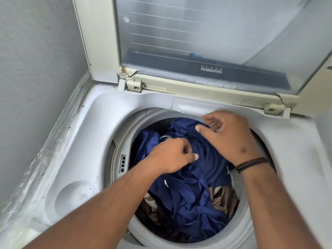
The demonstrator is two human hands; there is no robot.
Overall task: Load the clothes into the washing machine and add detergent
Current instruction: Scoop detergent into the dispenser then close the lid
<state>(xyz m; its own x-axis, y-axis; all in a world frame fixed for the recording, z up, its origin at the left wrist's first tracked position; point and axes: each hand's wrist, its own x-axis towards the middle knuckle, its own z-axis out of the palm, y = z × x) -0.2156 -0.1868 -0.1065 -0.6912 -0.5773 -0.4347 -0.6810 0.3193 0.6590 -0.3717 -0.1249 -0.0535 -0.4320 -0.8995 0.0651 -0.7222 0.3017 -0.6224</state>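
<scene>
Right under both hands, the blue cloth (194,178) is piled up inside the round drum of the washing machine (100,112). The left hand (172,155) is laid on the middle of the pile, and its grip is curled, with the thumb and fingers bunched on the blue cloth as if a fold is being pinched. The right hand (228,135) is held a bit farther back, close to the far rim of the drum, and its grip is loosely bent; whether cloth is truly being held there cannot be told, because the fingertips are blurred. A dark band (251,163) is worn on the right wrist. From the left grip, most of the blue cloth runs toward the near side of the drum, so the long way of the pile goes from far to near. Some brown clothes (224,198) can be seen lower down, on the near right side of the pile. The lid (206,42) is stood up behind both hands. The left hand is nearer to the middle of the pile, so a push down would most likely be done there first. No detergent can be seen.
</scene>
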